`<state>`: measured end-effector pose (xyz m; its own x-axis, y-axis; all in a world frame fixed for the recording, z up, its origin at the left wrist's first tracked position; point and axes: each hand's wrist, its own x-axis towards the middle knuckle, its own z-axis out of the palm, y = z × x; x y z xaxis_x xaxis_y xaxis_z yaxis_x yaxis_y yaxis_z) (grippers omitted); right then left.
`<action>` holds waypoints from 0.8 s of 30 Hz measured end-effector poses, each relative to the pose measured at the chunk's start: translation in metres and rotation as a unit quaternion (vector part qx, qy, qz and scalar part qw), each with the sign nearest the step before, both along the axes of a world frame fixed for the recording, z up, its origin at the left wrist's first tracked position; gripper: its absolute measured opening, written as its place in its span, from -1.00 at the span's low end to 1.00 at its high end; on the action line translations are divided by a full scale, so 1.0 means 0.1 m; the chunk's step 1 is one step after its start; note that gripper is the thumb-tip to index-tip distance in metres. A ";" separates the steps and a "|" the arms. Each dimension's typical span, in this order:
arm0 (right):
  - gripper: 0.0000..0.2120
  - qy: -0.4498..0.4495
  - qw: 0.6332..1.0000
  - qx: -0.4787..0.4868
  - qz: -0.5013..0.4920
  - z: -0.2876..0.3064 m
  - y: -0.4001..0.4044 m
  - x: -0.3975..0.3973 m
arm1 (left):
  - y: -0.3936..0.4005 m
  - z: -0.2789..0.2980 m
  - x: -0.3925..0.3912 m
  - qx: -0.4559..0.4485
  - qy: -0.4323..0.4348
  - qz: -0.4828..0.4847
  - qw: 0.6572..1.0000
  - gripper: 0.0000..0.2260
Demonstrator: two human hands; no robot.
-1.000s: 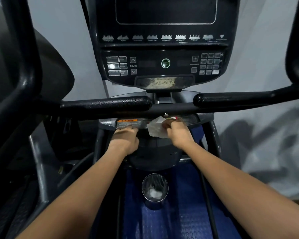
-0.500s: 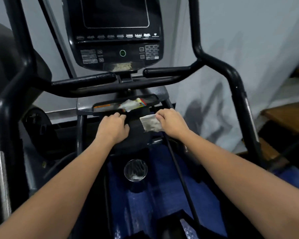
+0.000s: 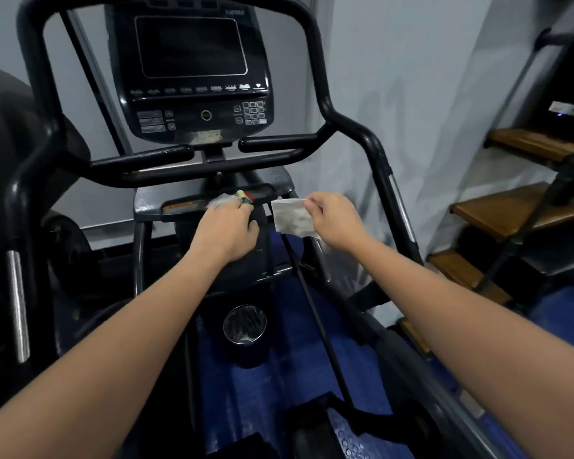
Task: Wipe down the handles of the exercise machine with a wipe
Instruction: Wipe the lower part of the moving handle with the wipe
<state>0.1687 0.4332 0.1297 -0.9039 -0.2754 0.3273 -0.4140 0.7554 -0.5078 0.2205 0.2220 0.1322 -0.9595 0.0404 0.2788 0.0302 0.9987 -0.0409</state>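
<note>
- Since half a second ago I see the wipe (image 3: 294, 216) pulled clear of the pack and carried right, now mid-frame.
- Left hand (image 3: 227, 230): fingers curled on the wipe pack (image 3: 230, 199) on the machine's tray (image 3: 146, 203), centre frame.
- Right hand (image 3: 337, 218): fingers pinch the wipe's top edge, in the air.
- Right handle (image 3: 376, 150) stands apart at right.

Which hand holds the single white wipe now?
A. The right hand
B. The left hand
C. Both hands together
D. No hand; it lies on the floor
A: the right hand pinches the wipe in the air, while the left hand rests at the wipe pack.
</note>
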 end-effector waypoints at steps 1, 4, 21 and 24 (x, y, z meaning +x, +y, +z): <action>-0.61 0.003 1.000 -0.002 -0.002 0.00 0.11 0.05 | 0.12 -0.01 0.01 0.003 0.002 -0.008 1.000 -0.61; -0.62 0.000 1.000 0.007 -0.002 -0.08 0.49 0.20 | 0.51 -0.11 0.06 0.013 -0.006 -0.023 1.000 -0.61; -0.62 -0.149 0.987 0.016 -0.063 -0.95 2.91 1.56 | 2.65 -1.03 0.85 0.062 -0.035 -0.134 0.988 -0.61; -0.68 -0.170 0.981 0.012 -0.087 -1.04 3.17 1.69 | 2.98 -1.12 0.98 0.065 -0.034 -0.163 0.984 -0.61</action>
